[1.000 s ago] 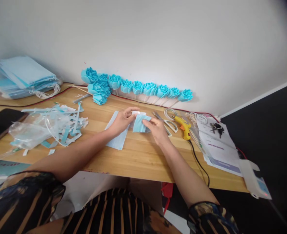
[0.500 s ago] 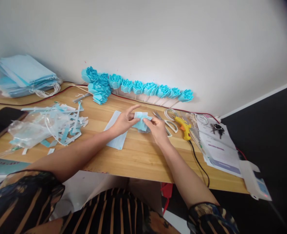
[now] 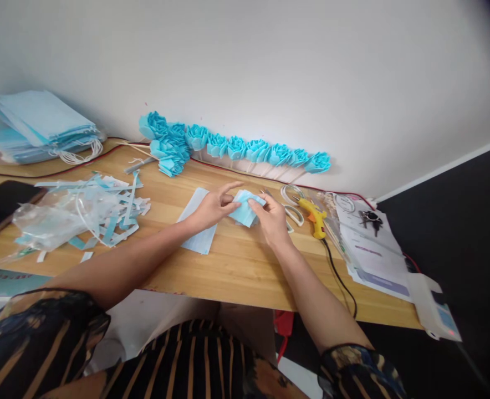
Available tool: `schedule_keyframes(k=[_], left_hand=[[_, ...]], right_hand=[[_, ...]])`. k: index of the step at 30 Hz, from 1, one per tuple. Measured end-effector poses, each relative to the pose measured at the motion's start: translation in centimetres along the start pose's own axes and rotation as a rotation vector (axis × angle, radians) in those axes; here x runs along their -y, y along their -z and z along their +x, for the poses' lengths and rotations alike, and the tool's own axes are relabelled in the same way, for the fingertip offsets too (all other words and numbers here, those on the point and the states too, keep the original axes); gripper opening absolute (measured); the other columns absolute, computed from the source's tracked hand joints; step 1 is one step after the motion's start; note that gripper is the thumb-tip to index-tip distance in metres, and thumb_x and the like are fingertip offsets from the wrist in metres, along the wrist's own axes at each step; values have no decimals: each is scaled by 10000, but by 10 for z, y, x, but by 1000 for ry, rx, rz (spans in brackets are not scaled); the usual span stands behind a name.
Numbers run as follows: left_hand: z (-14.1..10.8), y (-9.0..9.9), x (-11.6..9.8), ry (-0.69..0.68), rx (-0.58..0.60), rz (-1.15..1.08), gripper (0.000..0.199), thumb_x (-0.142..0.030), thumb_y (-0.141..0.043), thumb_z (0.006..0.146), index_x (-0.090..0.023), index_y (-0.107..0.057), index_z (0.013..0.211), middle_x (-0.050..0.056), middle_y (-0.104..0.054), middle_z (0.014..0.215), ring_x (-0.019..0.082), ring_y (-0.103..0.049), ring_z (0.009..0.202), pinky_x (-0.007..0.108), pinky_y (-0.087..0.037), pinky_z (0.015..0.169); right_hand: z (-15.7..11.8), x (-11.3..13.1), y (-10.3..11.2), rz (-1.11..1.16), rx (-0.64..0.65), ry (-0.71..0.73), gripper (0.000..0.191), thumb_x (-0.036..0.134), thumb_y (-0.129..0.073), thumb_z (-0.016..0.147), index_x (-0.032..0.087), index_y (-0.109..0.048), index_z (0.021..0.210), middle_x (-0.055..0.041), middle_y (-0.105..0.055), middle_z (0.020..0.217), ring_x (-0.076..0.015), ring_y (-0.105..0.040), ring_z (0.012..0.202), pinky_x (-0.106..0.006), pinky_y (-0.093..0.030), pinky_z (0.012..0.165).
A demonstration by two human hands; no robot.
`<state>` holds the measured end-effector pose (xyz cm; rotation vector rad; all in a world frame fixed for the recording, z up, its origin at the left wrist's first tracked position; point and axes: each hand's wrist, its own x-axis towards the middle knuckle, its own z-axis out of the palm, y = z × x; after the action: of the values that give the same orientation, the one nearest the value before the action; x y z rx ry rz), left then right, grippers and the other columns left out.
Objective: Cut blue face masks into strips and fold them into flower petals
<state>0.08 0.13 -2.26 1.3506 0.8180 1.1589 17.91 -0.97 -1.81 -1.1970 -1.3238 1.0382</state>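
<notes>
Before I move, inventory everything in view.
Folded fabric piece: one, light blue, centre
Flat fabric sheet: one, pale blue, centre-left
Ruffled fabric flowers: about eleven, turquoise, back
Stacked fabric masks: many, pale blue, far left
Flat phone: one, black, left edge
Cut fabric strips: many, blue-white, left
Crumpled plastic bag: one, clear, among strips
Metal scissors: one, pale-handled, right
Plastic glue gun: one, yellow, right of scissors
Printed papers: several, white, right
Metal keys: several, black, on papers
Wooden table: one, tan, beneath
Wall: one, white, behind
Left hand: one, bare, over flat sheet
Right hand: one, bare, pinching folded piece
</notes>
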Motion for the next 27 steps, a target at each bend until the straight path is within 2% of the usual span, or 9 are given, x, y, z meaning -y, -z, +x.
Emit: schedule_keyframes(k=[2, 5, 8, 11, 15, 18, 22, 24, 27], left_hand=[[1, 1, 0, 42, 72, 19, 464, -325, -792, 731, -164, -690, 1154, 9, -698, 715, 153, -628, 641, 242, -471, 575], [1, 1, -1, 83, 154, 106, 268, -396, -763, 758, -137, -701, 788, 34, -678, 663, 129, -589, 581, 241, -456, 564], [0, 1, -5, 71, 123, 180, 359, -432, -739, 783, -150, -622, 594, 33, -640, 591, 106, -539, 533, 236, -430, 552], [0, 2, -8, 40, 66, 202, 415, -483, -738, 788, -161, -595, 568, 14, -598, 543, 102, -513, 513, 233, -403, 531], [4, 7, -8, 0, -42, 126, 446, -555, -694, 819, -159, -617, 630, 13, -595, 548, 101, -509, 505, 235, -402, 516], [9, 13, -5, -4, -143, 28, 449, -568, -706, 817, -154, -617, 668, 13, -600, 548, 95, -509, 486, 228, -403, 497], [13, 18, -5, 34, -225, -55, 382, -496, -689, 873, -144, -626, 738, 10, -614, 547, 91, -524, 471, 212, -409, 482], [14, 19, -7, 44, -253, -71, 347, -439, -640, 925, -142, -620, 747, 8, -616, 544, 89, -531, 463, 203, -401, 470], [14, 20, -8, 37, -278, -88, 321, -347, -554, 987, -136, -617, 754, 7, -619, 537, 87, -530, 445, 198, -385, 451]], right_hand=[[1, 1, 0, 20, -38, 0, 275, 479, -745, 727, 236, -681, 841, 14, -643, 719, -167, -569, 646, -299, -482, 619], [2, 4, 0, 40, -91, 24, 280, 474, -759, 701, 230, -664, 800, 16, -623, 710, -157, -550, 653, -286, -470, 620], [2, 6, 0, 50, -126, 43, 293, 475, -761, 703, 219, -664, 807, 15, -628, 723, -150, -552, 666, -275, -475, 632], [4, 6, 3, 58, -148, 59, 321, 500, -746, 726, 214, -677, 855, 7, -655, 765, -157, -583, 705, -278, -498, 667], [15, -1, 16, 107, -207, 89, 320, 526, -718, 765, 218, -691, 848, 2, -682, 785, -171, -624, 736, -299, -526, 716], [24, -10, 29, -126, -166, 118, 350, 513, -718, 776, 211, -737, 952, -30, -732, 851, -213, -660, 803, -363, -537, 799], [31, -20, 38, -544, -117, 293, 489, 451, -723, 799, 197, -701, 1217, -124, -743, 1156, -294, -655, 1108, -481, -459, 1040], [31, -22, 38, -608, -123, 378, 468, 453, -638, 875, 189, -676, 1260, -143, -716, 1240, -297, -636, 1185, -483, -453, 1065], [28, -20, 36, -631, -129, 409, 396, 435, -543, 943, 198, -687, 1227, -116, -748, 1181, -274, -679, 1117, -440, -506, 1004]])
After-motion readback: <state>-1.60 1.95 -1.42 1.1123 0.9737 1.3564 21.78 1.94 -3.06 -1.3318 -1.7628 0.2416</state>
